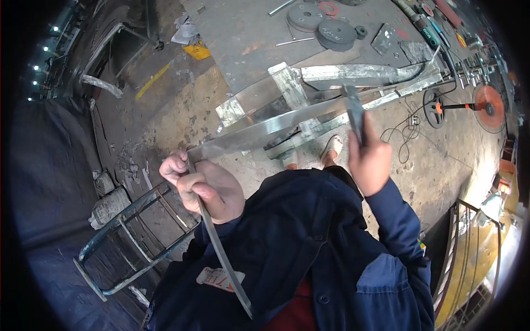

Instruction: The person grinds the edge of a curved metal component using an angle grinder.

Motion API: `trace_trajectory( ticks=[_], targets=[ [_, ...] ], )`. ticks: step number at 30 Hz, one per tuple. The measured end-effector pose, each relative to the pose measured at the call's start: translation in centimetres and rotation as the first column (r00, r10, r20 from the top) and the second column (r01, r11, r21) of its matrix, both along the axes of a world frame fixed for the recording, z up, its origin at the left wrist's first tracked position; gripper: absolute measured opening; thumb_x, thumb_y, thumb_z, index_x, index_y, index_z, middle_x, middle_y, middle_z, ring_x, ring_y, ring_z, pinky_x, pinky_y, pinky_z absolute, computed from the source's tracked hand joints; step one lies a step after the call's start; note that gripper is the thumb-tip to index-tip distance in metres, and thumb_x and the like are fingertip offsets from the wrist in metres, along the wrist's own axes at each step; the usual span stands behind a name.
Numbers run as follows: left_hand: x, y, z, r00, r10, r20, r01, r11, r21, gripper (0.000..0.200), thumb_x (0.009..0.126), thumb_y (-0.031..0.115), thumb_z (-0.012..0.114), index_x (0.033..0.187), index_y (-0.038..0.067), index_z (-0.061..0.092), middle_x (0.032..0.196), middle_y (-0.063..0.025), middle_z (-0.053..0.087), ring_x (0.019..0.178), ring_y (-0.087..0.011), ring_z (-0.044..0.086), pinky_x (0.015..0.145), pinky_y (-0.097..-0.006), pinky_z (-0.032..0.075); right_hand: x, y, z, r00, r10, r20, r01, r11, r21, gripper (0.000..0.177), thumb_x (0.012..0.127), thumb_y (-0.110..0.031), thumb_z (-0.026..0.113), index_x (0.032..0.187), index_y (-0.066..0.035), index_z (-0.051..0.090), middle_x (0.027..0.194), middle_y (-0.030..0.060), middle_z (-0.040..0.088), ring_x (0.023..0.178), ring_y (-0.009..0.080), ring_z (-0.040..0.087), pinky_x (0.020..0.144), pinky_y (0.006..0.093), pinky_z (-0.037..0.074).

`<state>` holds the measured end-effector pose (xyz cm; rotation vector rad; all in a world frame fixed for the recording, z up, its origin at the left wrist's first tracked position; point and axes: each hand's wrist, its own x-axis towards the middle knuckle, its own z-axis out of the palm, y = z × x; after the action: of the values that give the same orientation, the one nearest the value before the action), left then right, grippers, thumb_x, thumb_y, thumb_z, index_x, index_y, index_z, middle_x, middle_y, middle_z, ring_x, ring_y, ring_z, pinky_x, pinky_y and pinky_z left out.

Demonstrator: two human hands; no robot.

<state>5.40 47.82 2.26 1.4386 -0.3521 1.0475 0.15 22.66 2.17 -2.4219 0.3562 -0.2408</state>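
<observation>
A long shiny metal strip (259, 129) crosses in front of me, with a sharp corner near my left hand. From that corner its narrower-looking section runs down over my jacket. My left hand (212, 190) is closed on the strip just below the corner, fingers curled round the edge. In a fist, my right hand (371, 168) grips a dark, flat-sided tool (355, 110); I cannot tell its exact kind. The tool stands upright in this view, its upper part overlapping the strip's right end. Beneath the strip are pale, scuffed metal bars (290, 88) forming a low frame.
Grinding discs (337, 34) lie on a grey sheet ahead, near a green power tool (426, 28). A cable (406, 132) loops on the floor at right, near an orange disc (490, 108). A green metal frame (130, 237) stands left, a yellow railed structure (475, 243) right.
</observation>
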Motion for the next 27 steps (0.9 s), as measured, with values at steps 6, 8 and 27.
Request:
trace_trajectory(
  ticks=[6,8,27],
  targets=[
    [0.5,1.0,-1.0,0.995,-0.095,-0.001,0.095,0.994,0.047,0.030,0.101,0.030,0.049,0.081,0.008,0.046,0.115,-0.0119,0.046,0.112,-0.0257,0.041,0.103,-0.0428,0.030,-7.8,-1.8,-0.3,0.977,0.214,-0.005,-0.214,0.976,-0.035,0.045,0.079,-0.009,0.069,0.122,0.000,0.059,0.086,0.0175,0.066,0.071,0.0366,0.067,0.061,0.0396,0.053],
    [0.8,0.8,-1.0,0.995,-0.096,-0.001,0.096,0.995,0.029,0.029,0.102,0.028,0.046,0.082,0.008,0.045,0.118,-0.0117,0.048,0.112,-0.0252,0.044,0.103,-0.0423,0.032,-10.0,-3.8,-3.5,0.975,0.044,-0.217,-0.028,0.997,0.076,0.028,0.078,-0.013,0.070,0.103,-0.002,0.065,0.085,0.0190,0.067,0.074,0.0390,0.066,0.068,0.0454,0.053],
    [3.1,0.6,1.7,0.932,-0.150,-0.331,0.119,0.987,-0.113,0.033,0.102,0.036,0.051,0.093,0.004,0.052,0.096,-0.0050,0.050,0.086,-0.0185,0.050,0.078,-0.0350,0.043,-9.3,-10.6,-23.4,0.596,-0.204,-0.777,0.295,0.955,-0.024,0.045,0.076,-0.034,0.070,0.099,0.005,0.071,0.100,0.0288,0.069,0.096,0.0398,0.069,0.084,0.0446,0.055]
  ],
)
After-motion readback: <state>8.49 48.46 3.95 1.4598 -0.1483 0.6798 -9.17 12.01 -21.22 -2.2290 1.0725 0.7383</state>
